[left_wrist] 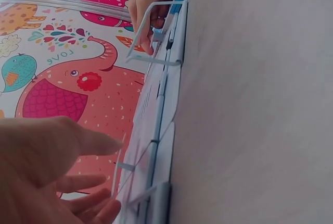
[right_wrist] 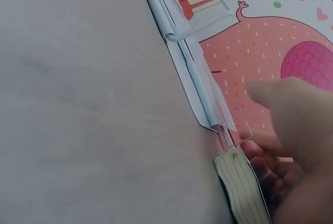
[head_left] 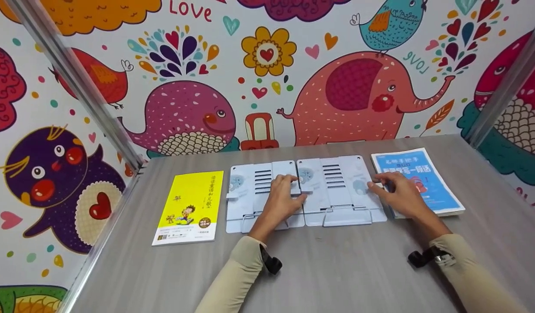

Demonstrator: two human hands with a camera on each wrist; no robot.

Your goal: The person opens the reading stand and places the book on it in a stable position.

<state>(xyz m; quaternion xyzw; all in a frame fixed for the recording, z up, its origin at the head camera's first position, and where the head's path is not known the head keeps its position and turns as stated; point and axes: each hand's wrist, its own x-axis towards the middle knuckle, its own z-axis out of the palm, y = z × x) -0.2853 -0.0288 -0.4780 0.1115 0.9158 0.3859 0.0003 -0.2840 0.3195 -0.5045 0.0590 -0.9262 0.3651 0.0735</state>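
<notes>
Two pale blue-white book stands lie folded and side by side. My left hand [head_left: 282, 200] hovers over the right part of the left book stand [head_left: 236, 211], its thumb and fingers apart and nothing between them. Beside the right edge of the right book stand [head_left: 356, 167] is my right hand [head_left: 400, 195], overlapping a blue-covered book [head_left: 435, 187]. In the right wrist view, the right thumb stands away from the bent fingers, which are close to a thin wire clip [right_wrist: 247, 135] at the stand's edge. A wire ledge [left_wrist: 138, 36] sticks up from the right stand in the left wrist view.
A yellow picture-covered book [head_left: 191, 204] lies left of the stands. The grey wood-grain table [head_left: 328, 269] runs back to a wall [head_left: 267, 95] printed with cartoon animals. Metal posts [head_left: 82, 87] stand at the corners.
</notes>
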